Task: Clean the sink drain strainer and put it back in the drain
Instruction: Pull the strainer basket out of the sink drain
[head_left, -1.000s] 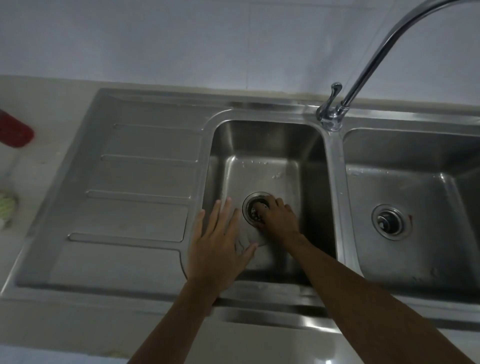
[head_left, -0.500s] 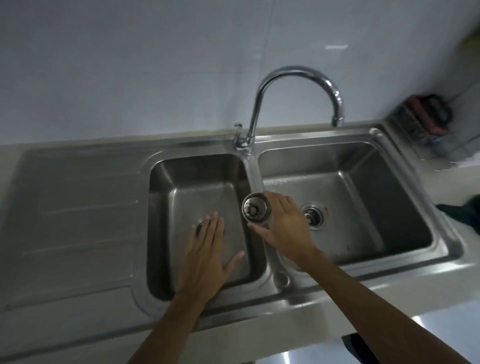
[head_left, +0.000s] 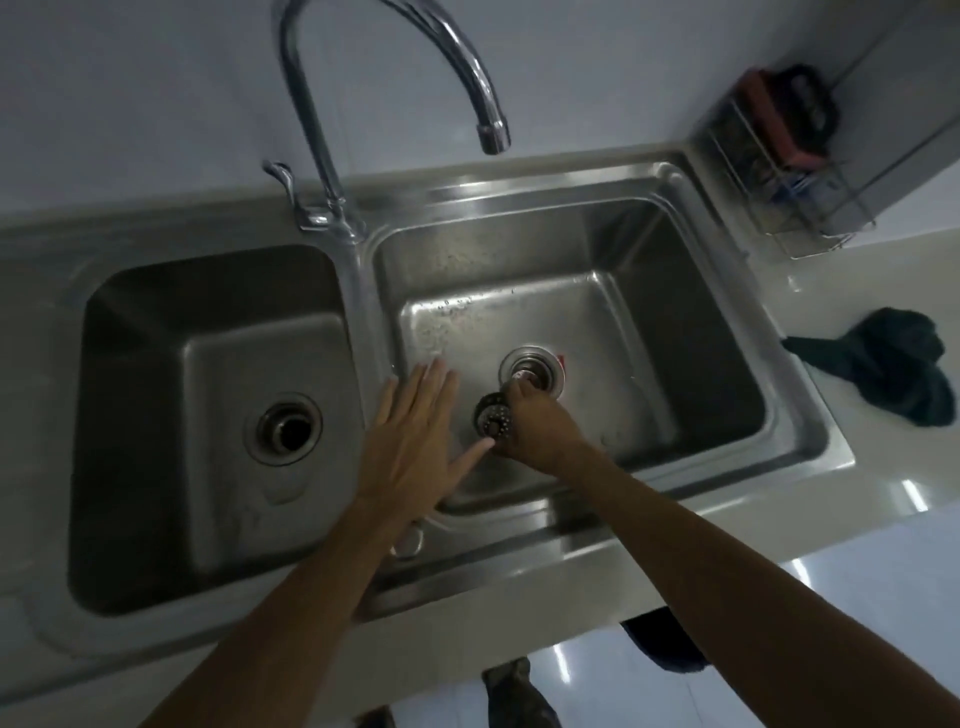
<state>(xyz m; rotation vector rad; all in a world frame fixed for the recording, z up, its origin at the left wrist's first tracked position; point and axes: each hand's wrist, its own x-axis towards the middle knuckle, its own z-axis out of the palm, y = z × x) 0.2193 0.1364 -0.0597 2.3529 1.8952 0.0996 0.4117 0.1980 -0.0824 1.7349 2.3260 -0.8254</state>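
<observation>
A round perforated metal drain strainer (head_left: 492, 419) is in my right hand (head_left: 535, 426), whose fingers curl round it low inside the right sink basin (head_left: 649, 291). Its underside faces the camera. The fingertips of that hand reach the right basin's drain (head_left: 535, 370), which has its own strainer in it. My left hand (head_left: 415, 436) hovers flat with straight spread fingers over the divider and the right basin's left side, holding nothing. The left basin's drain (head_left: 288, 427) is an open dark hole.
A tall curved faucet (head_left: 395, 67) rises behind the divider, spout over the right basin, with its lever (head_left: 283, 179) at the left. A wire rack (head_left: 784, 171) with a red-black item stands back right. A dark cloth (head_left: 883, 374) lies on the right counter.
My right hand lifted the strainer out of the left basin's drain and carried it over the divider down into the right basin. My left hand followed rightward, still flat.
</observation>
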